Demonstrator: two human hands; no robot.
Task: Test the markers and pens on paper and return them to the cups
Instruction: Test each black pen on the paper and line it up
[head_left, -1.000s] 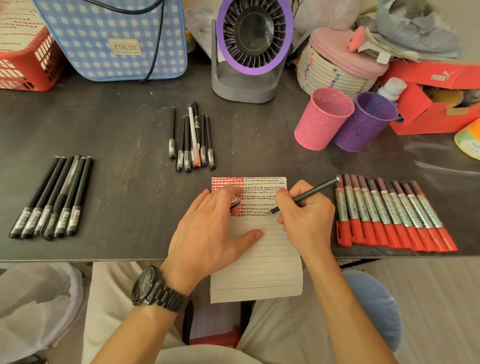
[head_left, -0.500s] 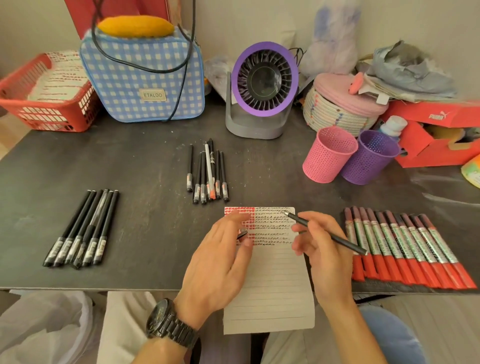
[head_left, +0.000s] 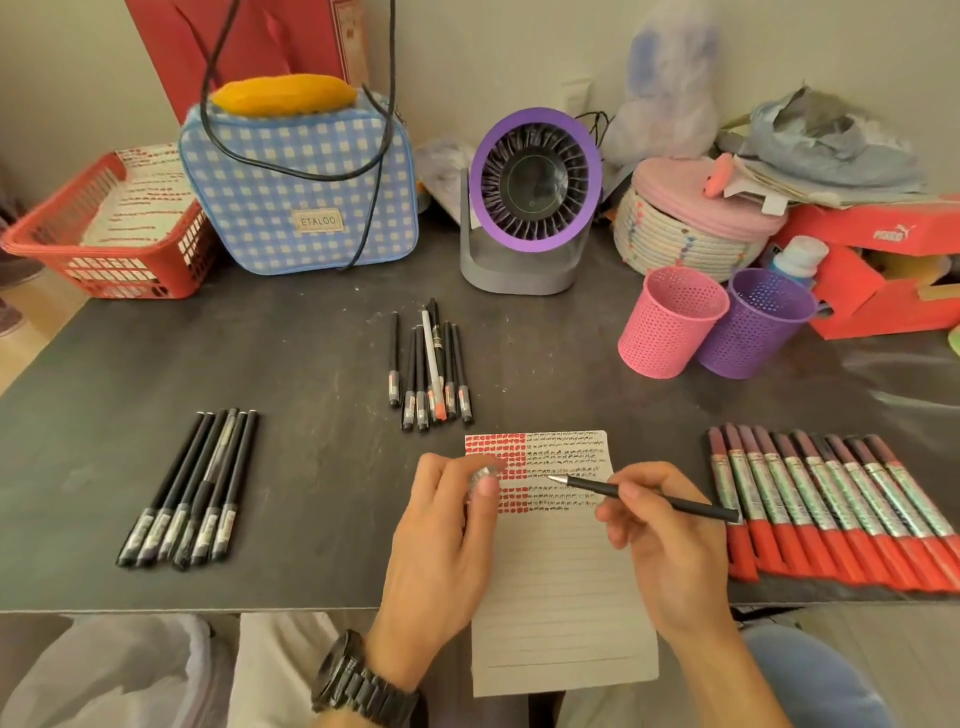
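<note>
A lined paper sheet (head_left: 558, 597) lies at the table's front edge, its top filled with red and black test marks. My right hand (head_left: 665, 545) pinches an uncapped black pen (head_left: 649, 496), tip pointing left above the marks. My left hand (head_left: 441, 540) pinches the clear pen cap (head_left: 480, 475) over the sheet's left edge. Several black pens (head_left: 189, 488) lie at the left, a second bunch of pens (head_left: 431, 369) lies mid-table, and a row of red markers (head_left: 831, 512) lies at the right. A pink cup (head_left: 670, 322) and a purple cup (head_left: 756, 325) stand behind the markers.
Along the back stand a red basket (head_left: 104, 244) with marked sheets, a blue checked bag (head_left: 301, 187), a purple fan (head_left: 530, 202), a woven basket with pink lid (head_left: 696, 218) and a red shoe box (head_left: 883, 275). The dark table (head_left: 311, 322) ends near my lap.
My right hand lifted the pen off the paper and turned it so the tip points left. My left hand rose from the sheet with the cap. The camera tilted up.
</note>
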